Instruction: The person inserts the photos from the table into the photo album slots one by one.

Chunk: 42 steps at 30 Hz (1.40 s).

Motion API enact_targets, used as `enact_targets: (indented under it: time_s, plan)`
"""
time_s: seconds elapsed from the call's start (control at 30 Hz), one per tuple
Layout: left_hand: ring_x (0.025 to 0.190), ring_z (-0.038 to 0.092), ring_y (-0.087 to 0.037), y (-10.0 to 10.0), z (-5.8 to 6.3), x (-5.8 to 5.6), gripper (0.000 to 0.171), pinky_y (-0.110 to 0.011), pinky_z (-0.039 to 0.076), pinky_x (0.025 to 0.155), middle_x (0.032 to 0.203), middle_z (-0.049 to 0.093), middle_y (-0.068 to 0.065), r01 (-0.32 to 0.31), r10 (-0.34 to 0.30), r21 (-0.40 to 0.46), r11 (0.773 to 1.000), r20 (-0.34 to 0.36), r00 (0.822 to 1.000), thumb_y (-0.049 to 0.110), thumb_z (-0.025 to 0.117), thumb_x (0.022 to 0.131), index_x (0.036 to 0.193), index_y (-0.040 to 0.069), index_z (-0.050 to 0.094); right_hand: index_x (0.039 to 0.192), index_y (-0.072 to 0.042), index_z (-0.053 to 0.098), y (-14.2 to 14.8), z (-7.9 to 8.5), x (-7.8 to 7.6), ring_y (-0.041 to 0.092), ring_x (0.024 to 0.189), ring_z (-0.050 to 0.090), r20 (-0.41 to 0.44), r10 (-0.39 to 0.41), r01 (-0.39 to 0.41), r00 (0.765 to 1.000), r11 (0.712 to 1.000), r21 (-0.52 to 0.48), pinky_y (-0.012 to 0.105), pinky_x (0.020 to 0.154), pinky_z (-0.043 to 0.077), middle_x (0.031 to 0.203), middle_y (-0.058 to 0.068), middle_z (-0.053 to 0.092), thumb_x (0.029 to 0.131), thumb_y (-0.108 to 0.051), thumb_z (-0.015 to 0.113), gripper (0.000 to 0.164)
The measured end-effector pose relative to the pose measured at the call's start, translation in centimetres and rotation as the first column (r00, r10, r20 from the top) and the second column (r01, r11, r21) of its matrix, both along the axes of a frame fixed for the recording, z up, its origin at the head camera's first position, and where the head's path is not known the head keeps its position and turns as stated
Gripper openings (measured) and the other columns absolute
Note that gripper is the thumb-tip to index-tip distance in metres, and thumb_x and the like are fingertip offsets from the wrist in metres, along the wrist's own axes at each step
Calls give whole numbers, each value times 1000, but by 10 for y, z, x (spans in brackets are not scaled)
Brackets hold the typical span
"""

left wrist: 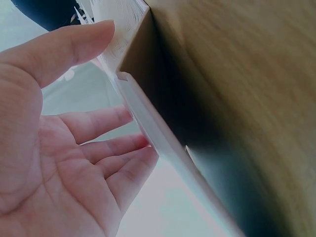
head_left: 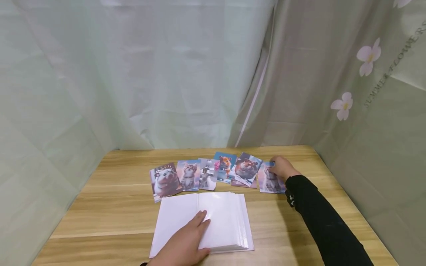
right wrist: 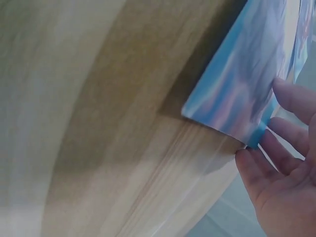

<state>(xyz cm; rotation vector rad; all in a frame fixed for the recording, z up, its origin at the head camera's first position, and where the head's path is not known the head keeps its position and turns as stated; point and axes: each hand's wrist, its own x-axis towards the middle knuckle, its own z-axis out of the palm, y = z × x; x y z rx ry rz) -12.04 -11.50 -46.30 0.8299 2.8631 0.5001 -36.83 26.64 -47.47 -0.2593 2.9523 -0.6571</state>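
Observation:
A photo album (head_left: 178,210) with white pages and clear sleeves lies open at the front of the table. My left hand (head_left: 184,240) rests on it near the fold, fingers extended; in the left wrist view, thumb and fingers (left wrist: 131,173) lie along the album's edge (left wrist: 163,133). At the right end of a row of picture cards, my right hand (head_left: 284,168) pinches a kitten card (head_left: 269,181) by its far right edge. The right wrist view has the thumb on the face of this card (right wrist: 237,84) and the fingers at its border.
Left of the held card lie a hamster card (head_left: 246,168), a blue hamster card (head_left: 224,164), a grey-white picture card (head_left: 208,177), another kitten card (head_left: 188,175) and a crowned-animal card (head_left: 164,181), some overlapping. Curtains (head_left: 186,74) hang around the wooden table (head_left: 110,207).

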Motion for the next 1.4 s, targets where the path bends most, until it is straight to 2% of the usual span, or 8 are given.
enact_targets:
  time_s: [0.2,0.47,0.6,0.73,0.83,1.0,1.13,1.4]
  plan:
    - [140,41,-36,0,0,0,77,-44,47,105,154,40,-20,-2,2,-1,1000,10,1000,42,81,82,140,-2,54,123,13,61,0,-2,-2,43,112,53,-16,-33,33,999,999,10,53,99,45,124,32,55,88,-12,75,46]
    - [140,42,-35,0,0,1,76,-43,47,105,154,40,-19,-12,12,-3,1000,3,1000,41,80,83,140,-2,55,118,11,63,-3,0,-4,38,99,54,-30,-45,45,999,999,-21,50,92,47,114,28,53,86,-8,77,40]
    - [140,42,-35,1,1,2,76,-43,47,105,154,40,-19,-18,18,-2,1000,8,1000,40,80,83,139,-2,55,116,9,61,-1,1,-4,36,93,56,-14,-52,51,999,997,-49,47,84,48,116,29,59,85,-8,78,39]
    - [141,41,-35,1,0,1,76,-44,46,105,154,40,-19,-19,19,-2,1000,14,1000,40,80,83,140,-3,55,115,7,59,4,-1,-2,31,81,56,7,-57,58,998,994,-96,41,73,48,115,28,63,84,-4,76,37]
    - [141,41,-35,0,0,1,76,-43,46,105,154,40,-19,-19,19,-4,1000,12,1000,41,81,82,139,-2,55,111,6,61,8,-2,-1,28,77,55,-22,-56,53,998,990,-130,36,67,46,111,26,64,82,2,72,31]
    - [141,41,-35,0,0,0,76,-44,46,105,154,40,-19,-22,22,-1,1000,21,1000,41,81,82,140,-2,55,110,7,64,16,5,3,34,88,57,-63,-23,14,998,990,-141,38,71,46,109,27,64,78,11,62,32]
    - [141,41,-34,0,0,0,76,-44,45,107,154,40,-19,-19,19,2,1000,23,1000,41,81,82,140,-2,55,117,9,64,23,16,7,40,97,56,-19,-29,26,999,991,-132,39,70,44,121,32,58,85,10,57,33]
    - [139,43,-33,-1,1,-1,77,-43,42,109,153,42,-20,-21,21,18,1000,4,1000,40,82,81,139,-2,55,121,7,63,36,31,18,45,108,56,-23,-54,50,998,990,-131,41,75,45,124,32,57,92,3,58,29]
